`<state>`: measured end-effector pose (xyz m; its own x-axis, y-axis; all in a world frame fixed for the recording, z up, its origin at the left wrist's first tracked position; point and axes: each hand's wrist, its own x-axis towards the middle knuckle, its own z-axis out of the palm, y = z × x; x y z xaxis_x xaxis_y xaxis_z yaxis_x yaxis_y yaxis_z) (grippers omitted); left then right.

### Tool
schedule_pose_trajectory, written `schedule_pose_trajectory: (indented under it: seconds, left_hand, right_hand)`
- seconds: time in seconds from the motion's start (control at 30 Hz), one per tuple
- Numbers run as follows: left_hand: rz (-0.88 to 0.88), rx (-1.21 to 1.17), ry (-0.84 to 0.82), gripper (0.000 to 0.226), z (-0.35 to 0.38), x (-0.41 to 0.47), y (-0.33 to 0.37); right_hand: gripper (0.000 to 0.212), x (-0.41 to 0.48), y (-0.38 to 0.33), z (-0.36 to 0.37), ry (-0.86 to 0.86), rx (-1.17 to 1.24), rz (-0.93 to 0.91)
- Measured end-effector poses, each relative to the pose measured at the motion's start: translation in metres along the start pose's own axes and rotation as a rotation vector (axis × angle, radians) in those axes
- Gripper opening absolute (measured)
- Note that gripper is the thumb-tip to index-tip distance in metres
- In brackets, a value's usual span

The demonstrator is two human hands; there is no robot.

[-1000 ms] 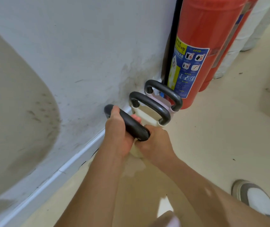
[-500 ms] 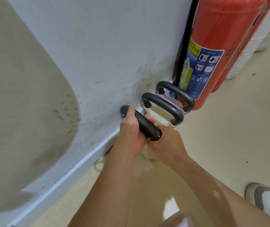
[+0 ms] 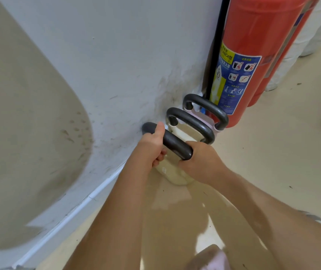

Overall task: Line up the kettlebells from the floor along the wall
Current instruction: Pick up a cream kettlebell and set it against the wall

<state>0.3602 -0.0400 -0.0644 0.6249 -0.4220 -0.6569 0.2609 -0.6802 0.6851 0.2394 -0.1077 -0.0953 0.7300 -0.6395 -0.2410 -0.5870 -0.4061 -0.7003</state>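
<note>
Gripping: both my hands clamped on the black handle of the nearest kettlebell (image 3: 172, 175), left hand (image 3: 151, 147) at the wall end, right hand (image 3: 200, 158) at the outer end.
Position: cream body on or just above the floor (image 3: 262, 172); contact hidden by my hands.
Row: middle kettlebell (image 3: 190, 125) just beyond, far kettlebell (image 3: 206, 110) against the fire extinguisher (image 3: 251, 55).
Wall (image 3: 116, 55): close on the left; left knuckles near it.
Judgement: third bell nearly in line.
Method: lower squarely, handle parallel to the other two, keep fingers clear of plaster, release only once settled.
</note>
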Motion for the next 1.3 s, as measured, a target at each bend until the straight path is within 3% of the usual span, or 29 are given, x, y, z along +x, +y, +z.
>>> schedule_pose_trajectory:
  seconds: [0.13, 0.27, 0.43, 0.5, 0.6, 0.67, 0.73, 0.8, 0.87, 0.97, 1.13, 1.23, 1.3]
  left_hand:
    - [-0.042, -0.036, -0.065, 0.057, 0.001, -0.002, 0.005]
    - [-0.049, -0.227, -0.102, 0.051, -0.004, -0.005, 0.0]
    - [0.015, -0.286, -0.057, 0.04, -0.006, -0.015, -0.002]
    - [0.137, -0.025, 0.122, 0.042, -0.004, -0.015, -0.005]
    - [0.451, 0.534, 0.498, 0.049, -0.002, -0.022, -0.009]
    - [0.636, 0.642, 0.463, 0.039, 0.0, -0.026, -0.009]
    - [0.712, 0.668, 0.355, 0.029, 0.003, -0.026, -0.016]
    - [0.793, 0.699, 0.337, 0.036, 0.001, -0.026, -0.024]
    - [0.875, 0.744, 0.334, 0.042, -0.003, -0.025, -0.028]
    - [0.825, 0.805, 0.256, 0.045, -0.007, -0.024, -0.028]
    - [0.865, 0.936, 0.327, 0.066, 0.008, -0.067, -0.053]
    - [0.746, 0.926, 0.21, 0.07, 0.015, -0.101, -0.077]
    - [0.742, 0.927, 0.173, 0.05, 0.016, -0.113, -0.093]
  right_hand:
    - [0.012, 0.003, 0.002, -0.002, -0.043, -0.004, -0.02]
    - [0.021, 0.005, 0.004, -0.006, -0.081, 0.032, -0.037]
    - [0.024, 0.005, 0.003, -0.014, -0.275, 0.079, -0.07]
    - [0.023, 0.006, -0.008, -0.03, -0.328, -0.068, -0.109]
    - [0.031, 0.011, -0.033, -0.056, -0.173, -0.363, -0.217]
    - [0.025, 0.015, -0.041, -0.053, -0.068, -0.419, -0.309]
    - [0.016, 0.014, -0.04, -0.037, -0.056, -0.484, -0.344]
    - [0.011, 0.01, -0.035, -0.029, -0.085, -0.493, -0.305]
    - [0.015, 0.012, -0.032, -0.031, -0.073, -0.447, -0.29]
    - [0.025, 0.007, -0.025, -0.024, -0.007, -0.278, -0.282]
    - [0.034, -0.021, -0.014, -0.011, 0.077, 0.311, -0.163]
    - [0.037, -0.021, -0.013, -0.01, 0.032, 0.283, -0.12]
    - [0.039, -0.028, -0.009, -0.005, 0.026, 0.216, -0.129]
